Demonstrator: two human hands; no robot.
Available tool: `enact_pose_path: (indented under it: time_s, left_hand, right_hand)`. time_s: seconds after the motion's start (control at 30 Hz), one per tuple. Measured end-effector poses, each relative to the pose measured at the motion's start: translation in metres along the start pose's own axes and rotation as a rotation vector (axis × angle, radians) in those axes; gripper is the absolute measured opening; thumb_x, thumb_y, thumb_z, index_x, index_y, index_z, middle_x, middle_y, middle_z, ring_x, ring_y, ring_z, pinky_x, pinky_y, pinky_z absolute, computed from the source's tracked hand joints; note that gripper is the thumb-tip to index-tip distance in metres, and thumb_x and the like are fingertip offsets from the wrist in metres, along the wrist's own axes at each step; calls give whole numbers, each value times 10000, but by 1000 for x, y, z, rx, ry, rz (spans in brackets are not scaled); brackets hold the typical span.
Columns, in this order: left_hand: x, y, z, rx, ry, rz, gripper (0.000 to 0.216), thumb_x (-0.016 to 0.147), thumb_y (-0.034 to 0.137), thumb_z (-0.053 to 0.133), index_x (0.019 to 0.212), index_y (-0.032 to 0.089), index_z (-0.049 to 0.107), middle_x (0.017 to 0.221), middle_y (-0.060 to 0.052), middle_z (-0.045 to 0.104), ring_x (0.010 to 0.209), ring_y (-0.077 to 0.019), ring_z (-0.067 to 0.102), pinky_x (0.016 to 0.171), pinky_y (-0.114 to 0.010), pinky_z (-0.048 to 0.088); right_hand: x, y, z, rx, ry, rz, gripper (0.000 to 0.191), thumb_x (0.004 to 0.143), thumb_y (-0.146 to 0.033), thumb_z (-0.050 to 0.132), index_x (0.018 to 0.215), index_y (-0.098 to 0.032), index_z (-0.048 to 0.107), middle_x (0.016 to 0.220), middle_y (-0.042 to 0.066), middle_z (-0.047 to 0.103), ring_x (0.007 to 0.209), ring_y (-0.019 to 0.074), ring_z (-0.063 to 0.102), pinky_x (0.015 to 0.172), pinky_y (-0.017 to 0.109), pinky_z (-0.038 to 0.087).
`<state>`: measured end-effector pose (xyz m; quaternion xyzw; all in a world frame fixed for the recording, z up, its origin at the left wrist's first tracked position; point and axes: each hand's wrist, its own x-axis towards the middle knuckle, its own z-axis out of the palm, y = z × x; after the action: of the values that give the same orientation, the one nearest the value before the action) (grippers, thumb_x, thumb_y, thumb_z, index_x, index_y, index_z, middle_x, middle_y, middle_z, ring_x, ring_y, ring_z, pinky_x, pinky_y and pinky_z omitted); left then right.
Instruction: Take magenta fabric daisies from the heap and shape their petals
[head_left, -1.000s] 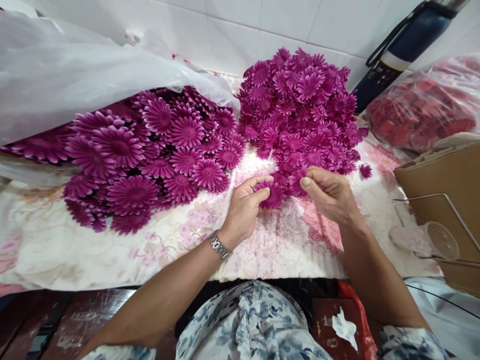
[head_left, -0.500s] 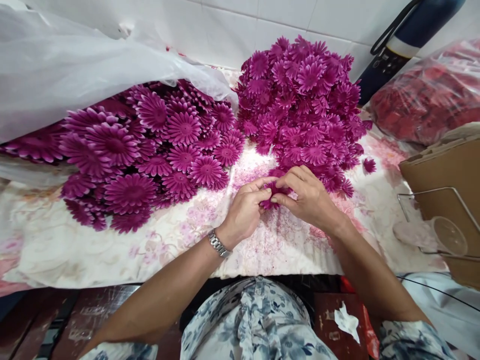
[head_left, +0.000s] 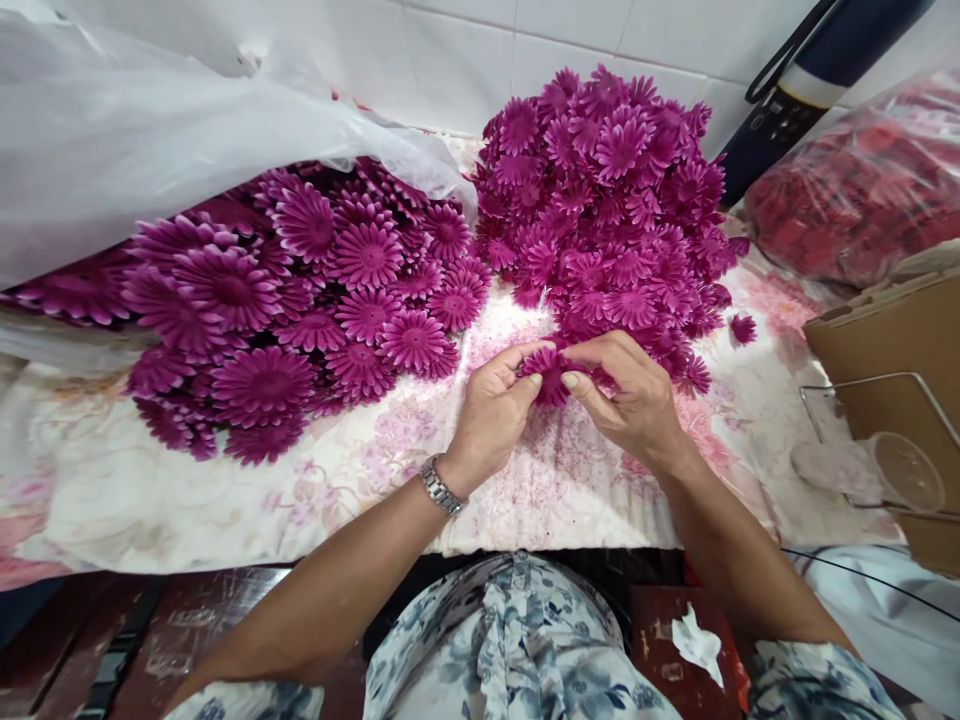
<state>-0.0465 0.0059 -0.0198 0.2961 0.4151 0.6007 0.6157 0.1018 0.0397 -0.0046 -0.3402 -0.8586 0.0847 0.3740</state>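
Between my two hands is a small magenta artificial flower (head_left: 551,378), held over the front middle of the table. My left hand (head_left: 495,405), with a metal watch (head_left: 441,485) on its wrist, pinches the flower's left side between thumb and fingers. At the flower's right edge, my right hand (head_left: 626,395) has its thumb and forefinger closed on the petals. A heap of smaller magenta flowers (head_left: 600,200) rises just behind my hands. To the left, larger magenta flower heads (head_left: 367,255) spill out of a white plastic bag (head_left: 187,120).
A floral cloth (head_left: 360,500) covers the table. On the right are a cardboard box (head_left: 892,330), a wire frame with a clear plastic cup (head_left: 904,470), a bag of red pieces (head_left: 862,190) and a dark blue bottle (head_left: 795,100). One loose flower (head_left: 742,329) lies beside the heap.
My right hand has shifted slightly to the right, opening a gap between the two thumbs. More of the flower's petals now show. The piles look the same.
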Motion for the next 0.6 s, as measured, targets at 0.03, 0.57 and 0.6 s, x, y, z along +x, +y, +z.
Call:
enact_pose_path:
  time_s: [0.03,0.57,0.6]
  left_hand:
    - [0,0,-1,32,-2,77,244,707,111,598,925,182,683,815,3,665,740,-104,586,716,-229,476]
    - [-3,5,-3,-22,-186,-21,112,694,198,697,785,158,645,722,23,596,638,-68,526,618,-190,444]
    - [-2,6,-3,-32,-189,-37,114,688,204,703,778,160,648,703,27,591,626,-68,520,609,-194,440]
  right_hand:
    - [1,-1,-2,89,4,87,198,836,-282,603,1001,-173,608,853,50,643,781,152,587,694,297,479]
    - [-2,-6,2,484,-59,417,119,782,-263,630,713,-174,592,643,-22,562,593,95,520,572,237,414]
    - [-3,-6,2,457,-75,394,122,795,-263,613,715,-174,589,638,-20,556,586,96,515,567,237,409]
